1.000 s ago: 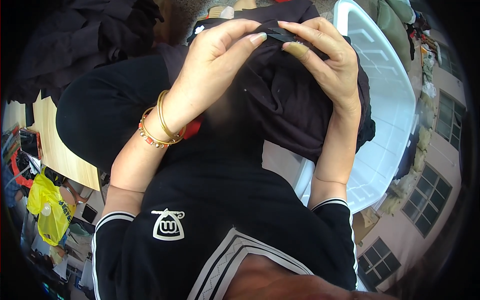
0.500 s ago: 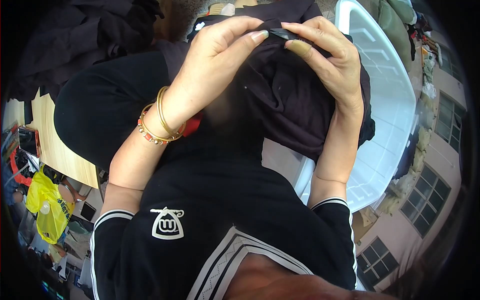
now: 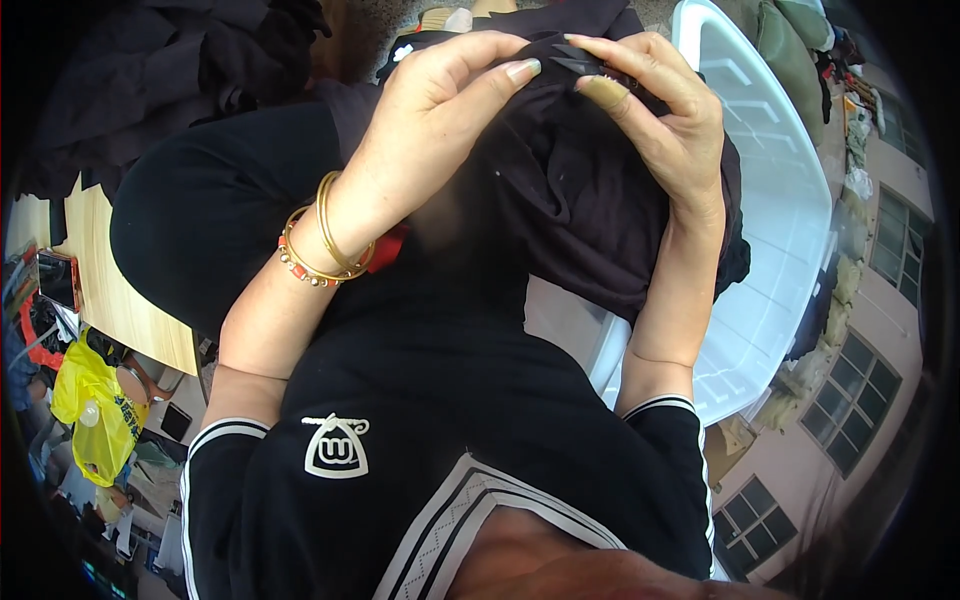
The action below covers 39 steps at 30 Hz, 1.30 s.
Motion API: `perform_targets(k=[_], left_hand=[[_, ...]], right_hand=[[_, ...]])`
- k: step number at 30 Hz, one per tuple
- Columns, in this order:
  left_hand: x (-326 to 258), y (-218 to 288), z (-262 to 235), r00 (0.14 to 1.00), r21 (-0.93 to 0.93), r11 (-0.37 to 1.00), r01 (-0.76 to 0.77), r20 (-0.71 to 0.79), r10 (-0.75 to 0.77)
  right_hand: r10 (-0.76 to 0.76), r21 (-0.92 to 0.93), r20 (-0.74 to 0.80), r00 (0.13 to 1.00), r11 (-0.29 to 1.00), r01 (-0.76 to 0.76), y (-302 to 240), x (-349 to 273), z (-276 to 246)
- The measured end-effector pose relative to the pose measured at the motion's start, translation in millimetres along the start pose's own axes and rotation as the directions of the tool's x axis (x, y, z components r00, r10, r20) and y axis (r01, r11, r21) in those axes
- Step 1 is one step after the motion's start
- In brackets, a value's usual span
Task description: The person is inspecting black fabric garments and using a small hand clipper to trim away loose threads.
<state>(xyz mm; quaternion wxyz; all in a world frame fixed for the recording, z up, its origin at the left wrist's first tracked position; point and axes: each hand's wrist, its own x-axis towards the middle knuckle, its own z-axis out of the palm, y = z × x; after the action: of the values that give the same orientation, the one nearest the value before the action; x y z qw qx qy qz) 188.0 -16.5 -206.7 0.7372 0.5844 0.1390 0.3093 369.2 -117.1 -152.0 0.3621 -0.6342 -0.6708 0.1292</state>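
Dark brown cloth (image 3: pixel 590 220), a loose garment or piece of one, lies bunched over my lap and hangs toward the white tub. My left hand (image 3: pixel 440 115) pinches an edge of it between thumb and fingers at the top of the view. Facing it, my right hand (image 3: pixel 665 110) holds small dark thread snips (image 3: pixel 572 62) between thumb and fingers. Their two pointed blades stand slightly apart, aimed at the cloth by my left fingertips. A tan cover wraps the right thumb. Most of the snips' body is hidden in the right hand.
A white plastic tub (image 3: pixel 770 330) stands close along my right side. More dark cloth (image 3: pixel 180 80) is piled at the far left, above a pale wooden board (image 3: pixel 130 290). A yellow plastic bag (image 3: pixel 95 410) and a phone (image 3: pixel 176 422) lie at the left.
The snips' blades have turned and now show two separate points. My right fingers have shifted slightly right; the left hand keeps its pinch on the cloth.
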Motion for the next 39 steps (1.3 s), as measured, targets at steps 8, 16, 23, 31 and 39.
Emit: perform_targets(k=[8,16,23,31,39], left_hand=[[-12.8,4.2,-7.9,0.982,-0.099,0.978,0.181,-0.029,-0.185],[-41.1,-10.0,-26.5,0.793,0.082,0.790,0.608,-0.014,-0.609],[-50.4,1.6,-38.9,0.868,-0.373,0.801,0.468,0.022,-0.496],[-54.4,21.0,-38.4,0.893,-0.660,0.673,0.335,-0.005,-0.449],[-58.4,18.5,-44.0,0.892,-0.717,0.618,0.321,0.010,-0.452]], right_hand=[[0.019,-0.065,-0.179,0.984,0.997,-0.031,-8.3,3.6,4.3],[0.120,0.033,-0.118,0.986,0.993,-0.117,-36.3,7.0,4.1],[-0.057,0.057,0.154,0.986,0.997,0.048,-38.1,-10.3,15.7],[0.009,0.129,0.183,0.983,0.991,-0.033,-54.8,-35.9,27.6],[-0.027,0.311,0.253,0.967,0.949,-0.055,-67.4,-28.3,27.1]])
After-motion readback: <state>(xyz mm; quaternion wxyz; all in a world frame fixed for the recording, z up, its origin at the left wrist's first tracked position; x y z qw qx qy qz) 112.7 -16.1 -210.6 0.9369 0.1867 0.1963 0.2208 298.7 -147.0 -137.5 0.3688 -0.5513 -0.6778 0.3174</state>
